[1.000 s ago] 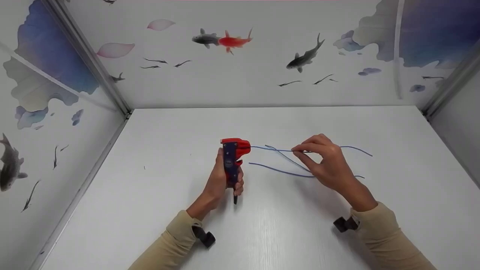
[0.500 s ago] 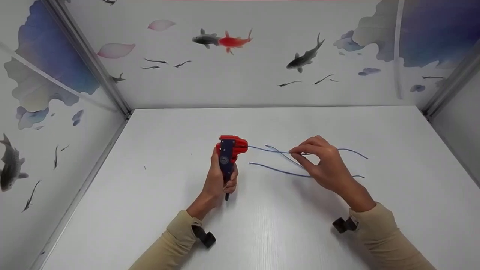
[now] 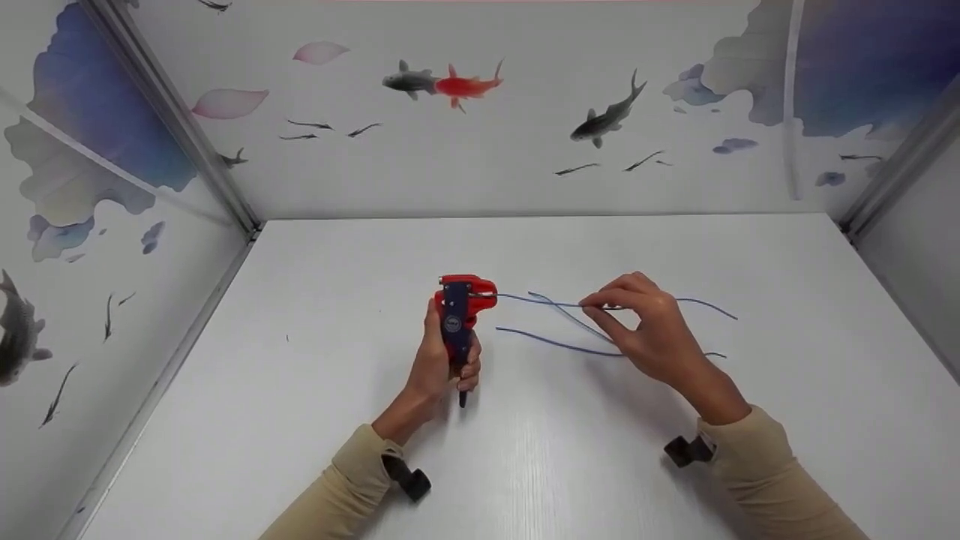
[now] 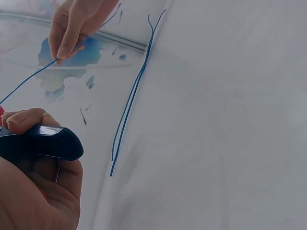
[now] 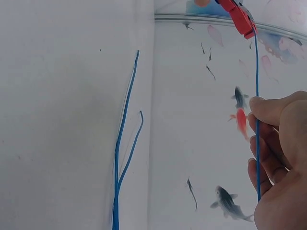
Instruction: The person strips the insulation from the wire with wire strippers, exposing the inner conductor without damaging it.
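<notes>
In the head view my left hand [image 3: 435, 364] grips the handles of a red and dark blue wire stripper [image 3: 454, 319], held upright with its head to the right. A blue wire [image 3: 536, 300] runs from the stripper's red jaws to my right hand [image 3: 652, 322], which pinches it between thumb and fingertips. The wire's free end comes out past the hand on the right. In the right wrist view the wire [image 5: 257, 67] meets the red head of the stripper [image 5: 240, 19]. How deep its end sits inside is hidden.
Two more blue wires [image 4: 129, 105] lie on the white table [image 3: 300, 450], crossing one another beneath my right hand. A tiny dark scrap [image 3: 287, 337] lies at the left. Printed walls [image 3: 510, 165] stand at the back and sides.
The stripper first shifted slightly left and up, then slightly back down and right. My right hand moved a little left early on, still pinching the wire.
</notes>
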Tool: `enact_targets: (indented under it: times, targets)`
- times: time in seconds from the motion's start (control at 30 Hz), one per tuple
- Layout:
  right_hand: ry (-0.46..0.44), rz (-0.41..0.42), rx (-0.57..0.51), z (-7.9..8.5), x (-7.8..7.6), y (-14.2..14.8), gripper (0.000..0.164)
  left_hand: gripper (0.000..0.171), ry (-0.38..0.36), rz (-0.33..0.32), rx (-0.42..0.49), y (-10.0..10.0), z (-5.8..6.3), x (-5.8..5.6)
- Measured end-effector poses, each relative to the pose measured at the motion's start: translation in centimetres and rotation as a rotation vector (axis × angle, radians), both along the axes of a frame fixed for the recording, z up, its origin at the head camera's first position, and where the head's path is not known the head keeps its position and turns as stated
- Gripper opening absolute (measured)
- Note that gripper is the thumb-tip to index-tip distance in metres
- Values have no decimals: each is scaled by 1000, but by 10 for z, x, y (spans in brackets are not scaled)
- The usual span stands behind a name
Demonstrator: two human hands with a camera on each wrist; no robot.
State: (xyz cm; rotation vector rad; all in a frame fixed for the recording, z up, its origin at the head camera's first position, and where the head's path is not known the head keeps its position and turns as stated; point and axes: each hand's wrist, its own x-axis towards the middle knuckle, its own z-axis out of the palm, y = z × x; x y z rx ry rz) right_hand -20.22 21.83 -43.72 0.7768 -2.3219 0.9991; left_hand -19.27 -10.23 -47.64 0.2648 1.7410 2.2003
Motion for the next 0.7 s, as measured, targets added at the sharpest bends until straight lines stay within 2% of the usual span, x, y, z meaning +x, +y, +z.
enact_targets:
  times: [0.4, 0.7]
  targets:
    - [13, 1, 0, -1, -2, 2, 21, 80, 58, 5, -38, 0, -1, 0]
    - [-9, 4, -1, 0, -2, 2, 20, 81, 54, 4, -42, 0, -1, 0]
